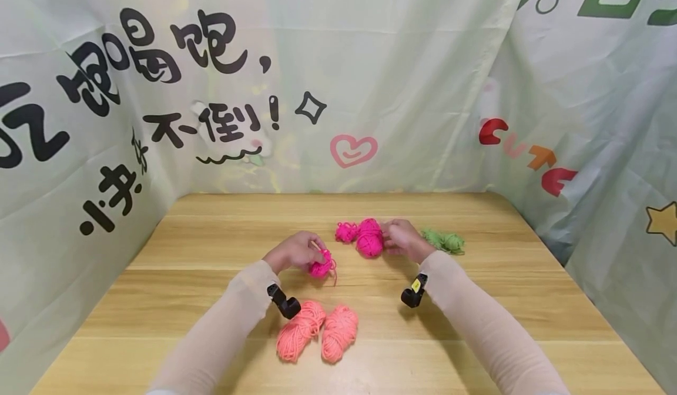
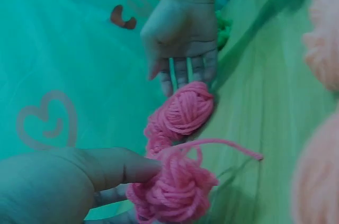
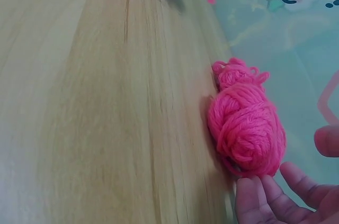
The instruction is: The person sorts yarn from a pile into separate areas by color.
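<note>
A small hot-pink yarn ball [image 1: 320,264] with a loose tail is pinched between the thumb and fingers of my left hand [image 1: 297,250]. Farther back, a larger hot-pink yarn ball [image 1: 369,238] lies on the table, with a small pink yarn bundle [image 1: 346,232] against its left side. My right hand [image 1: 402,237] is at the right side of the larger ball. In the right wrist view its fingertips [image 3: 249,192] are right at the ball's end, the thumb held apart. The left wrist view shows that palm facing the ball, fingers extended.
Two coral yarn skeins [image 1: 300,331] lie side by side near the front of the wooden table [image 1: 185,301]. Green yarn [image 1: 444,241] sits to the right, beyond the right wrist. Printed cloth [image 1: 412,89] hangs along the back and both sides.
</note>
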{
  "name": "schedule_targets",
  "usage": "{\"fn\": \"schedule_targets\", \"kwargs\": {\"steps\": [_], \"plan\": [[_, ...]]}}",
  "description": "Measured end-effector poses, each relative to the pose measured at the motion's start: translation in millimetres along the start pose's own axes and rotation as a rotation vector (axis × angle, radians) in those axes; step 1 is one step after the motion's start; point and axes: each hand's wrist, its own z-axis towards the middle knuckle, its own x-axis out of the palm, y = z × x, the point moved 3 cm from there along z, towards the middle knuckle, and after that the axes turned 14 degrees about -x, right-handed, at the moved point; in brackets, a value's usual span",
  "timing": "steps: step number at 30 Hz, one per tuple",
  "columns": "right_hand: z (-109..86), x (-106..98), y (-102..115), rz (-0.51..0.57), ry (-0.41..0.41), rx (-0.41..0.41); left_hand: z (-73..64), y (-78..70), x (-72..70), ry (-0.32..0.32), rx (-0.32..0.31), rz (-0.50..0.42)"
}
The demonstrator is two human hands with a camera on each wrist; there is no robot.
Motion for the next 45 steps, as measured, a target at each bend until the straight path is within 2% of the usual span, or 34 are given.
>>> {"fn": "schedule_targets", "kwargs": {"steps": [4,8,17,22,29,38,42,45], "plan": [[-0.5,0.9,-3.4,-0.005,-0.007,0.002,7.9,-2.5,1.6,-0.019,-0.011,-0.114],[-1.9,2.0,-5.1,-0.011,-0.003,0.009,16.3,-2.3,3.4,-0.067,-0.014,-0.171],[-1.7,3.1,-7.5,0.005,0.014,0.011,29.9,5.9,-3.0,-0.169,-0.023,-0.255],[0.1,3.0,-10.4,0.007,0.012,0.006,32.6,9.2,-8.7,-0.221,-0.027,-0.296],[1.4,2.2,-11.1,0.003,0.009,0.009,35.0,8.2,-11.4,-0.244,-0.031,-0.37],[0.7,1.3,-8.1,0.003,0.011,0.008,42.1,2.2,-10.1,-0.353,0.001,-0.324],[1.0,1.5,-7.8,0.007,0.01,0.01,43.7,-2.9,-8.1,-0.378,0.029,-0.324],[0.6,2.2,-8.1,0.01,0.015,0.013,44.4,-6.2,-7.0,-0.393,0.034,-0.292]]}}
